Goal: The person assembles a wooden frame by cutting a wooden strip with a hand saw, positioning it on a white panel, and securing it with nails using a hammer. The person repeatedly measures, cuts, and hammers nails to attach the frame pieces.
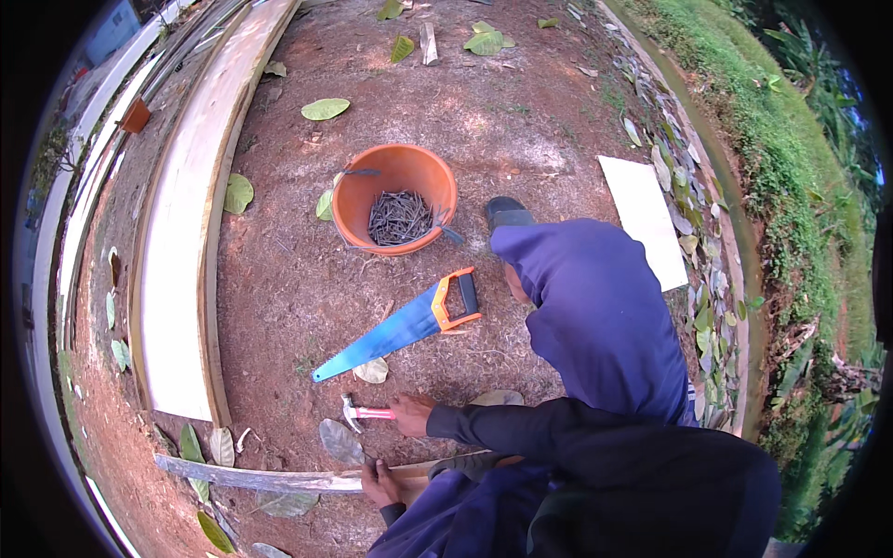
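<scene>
My right hand (412,415) is closed around the red handle of a claw hammer (358,412), whose metal head is raised above the ground. Below it, my left hand (380,484) rests at a narrow wooden plank (270,478), its fingers pinched on a thin dark piece that looks like a nail (366,456). My shoe (462,464) presses on or beside that plank; which one, I cannot tell. A handsaw (391,330) with a blue blade and orange-black handle lies beyond the hammer. Past the saw, an orange bucket (349,209) holds a heap of nails (400,219).
Long pale boards (181,251) lie at the left, with more timber behind them and a small orange pot (135,116). A white panel (642,214) is on the ground at the right, before a shallow ditch (735,223) and grassy bank. Dry leaves (326,109) litter the reddish soil.
</scene>
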### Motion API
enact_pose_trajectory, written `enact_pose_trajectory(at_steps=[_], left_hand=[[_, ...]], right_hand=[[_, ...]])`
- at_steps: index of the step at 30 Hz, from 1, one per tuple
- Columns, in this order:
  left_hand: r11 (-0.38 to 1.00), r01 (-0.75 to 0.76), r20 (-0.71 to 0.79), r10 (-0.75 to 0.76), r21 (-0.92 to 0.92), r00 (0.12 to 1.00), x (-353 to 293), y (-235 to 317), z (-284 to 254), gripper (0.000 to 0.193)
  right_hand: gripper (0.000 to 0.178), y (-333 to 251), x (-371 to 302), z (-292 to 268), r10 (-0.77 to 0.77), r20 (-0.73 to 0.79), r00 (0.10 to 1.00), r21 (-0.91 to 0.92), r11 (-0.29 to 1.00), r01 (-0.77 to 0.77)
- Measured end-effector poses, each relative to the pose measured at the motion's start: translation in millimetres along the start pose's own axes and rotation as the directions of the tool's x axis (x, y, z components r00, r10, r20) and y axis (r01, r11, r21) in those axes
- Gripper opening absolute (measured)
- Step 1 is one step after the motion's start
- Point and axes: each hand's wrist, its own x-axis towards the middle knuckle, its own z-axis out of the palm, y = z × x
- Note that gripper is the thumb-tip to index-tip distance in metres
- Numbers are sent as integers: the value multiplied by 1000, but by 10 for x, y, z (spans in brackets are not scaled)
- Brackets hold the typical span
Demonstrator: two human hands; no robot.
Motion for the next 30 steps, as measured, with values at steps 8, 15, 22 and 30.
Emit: enact_pose_trajectory(at_steps=[8,15,22,30], left_hand=[[985,40,-35,-46,-169,998,-78,-19,92,17],[998,30,-32,-32,-58,999,-65,70,176,14],[929,213,15,-219,-301,976,6,223,-76,15],[891,274,83,-261,-362,962,-9,272,-230,10]], right_hand=[[35,260,-202,-244,-68,81,994,-153,985,80],[39,389,-235,-259,-65,57,996,-138,988,73],[30,-64,-307,-467,-69,161,985,135,990,47],[33,-482,-582,-1046,163,373,913,414,851,-321]])
